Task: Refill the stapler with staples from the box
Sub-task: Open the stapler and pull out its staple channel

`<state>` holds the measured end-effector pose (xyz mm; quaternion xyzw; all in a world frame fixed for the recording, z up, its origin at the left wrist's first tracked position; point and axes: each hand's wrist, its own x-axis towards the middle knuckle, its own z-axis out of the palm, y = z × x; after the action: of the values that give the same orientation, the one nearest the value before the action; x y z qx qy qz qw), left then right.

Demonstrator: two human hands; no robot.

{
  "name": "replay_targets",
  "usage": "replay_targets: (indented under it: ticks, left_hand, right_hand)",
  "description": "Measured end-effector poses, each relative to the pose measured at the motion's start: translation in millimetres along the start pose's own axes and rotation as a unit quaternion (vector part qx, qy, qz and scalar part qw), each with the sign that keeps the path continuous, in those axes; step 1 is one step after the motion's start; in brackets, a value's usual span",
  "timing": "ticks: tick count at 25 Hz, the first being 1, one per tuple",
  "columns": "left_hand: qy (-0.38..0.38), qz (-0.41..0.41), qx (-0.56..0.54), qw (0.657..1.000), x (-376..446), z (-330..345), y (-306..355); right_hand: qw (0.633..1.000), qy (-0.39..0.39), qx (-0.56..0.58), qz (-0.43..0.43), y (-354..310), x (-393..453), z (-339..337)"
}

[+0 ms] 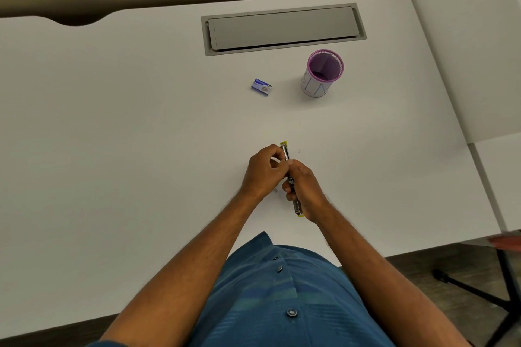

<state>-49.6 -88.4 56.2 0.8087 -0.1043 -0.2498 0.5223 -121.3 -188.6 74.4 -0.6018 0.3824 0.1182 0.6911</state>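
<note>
A slim metal stapler (286, 151) with yellow ends is held over the white desk, pointing away from me. My right hand (306, 191) grips its near half. My left hand (265, 172) pinches at its far half, fingertips at the top of the stapler; something small and pale shows between the fingers, too small to identify. The small blue staple box (261, 87) lies closed on the desk, well beyond both hands. A tiny pale bit (275, 191) lies on the desk under my left hand.
A purple mesh pen cup (321, 73) stands right of the box. A grey cable hatch (283, 28) is set into the desk (127, 121) at the back. A white partition (465, 51) rises on the right; a black stand's legs (479, 290) are on the floor.
</note>
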Motion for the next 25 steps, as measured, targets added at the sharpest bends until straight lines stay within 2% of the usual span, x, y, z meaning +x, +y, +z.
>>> replay_targets:
  ticks: [5, 12, 19, 25]
  left_hand:
    - [-0.025, 0.016, 0.009, 1.000, -2, -1, -2]
    - [-0.028, -0.001, -0.004, 1.000, -14, 6, -9]
    - [-0.033, 0.020, 0.057, 0.998, -16, 5, -9]
    - [-0.058, 0.039, 0.109, 0.992, -24, 6, -13]
  right_hand:
    - [1.000, -0.004, 0.019, 0.007, 4, 0, 0]
    - [0.998, 0.051, -0.039, -0.013, 5, 5, -4]
    - [0.987, 0.080, -0.116, -0.076, 2, 8, 0]
    - [0.977, 0.125, -0.114, -0.129, -1, 8, 1]
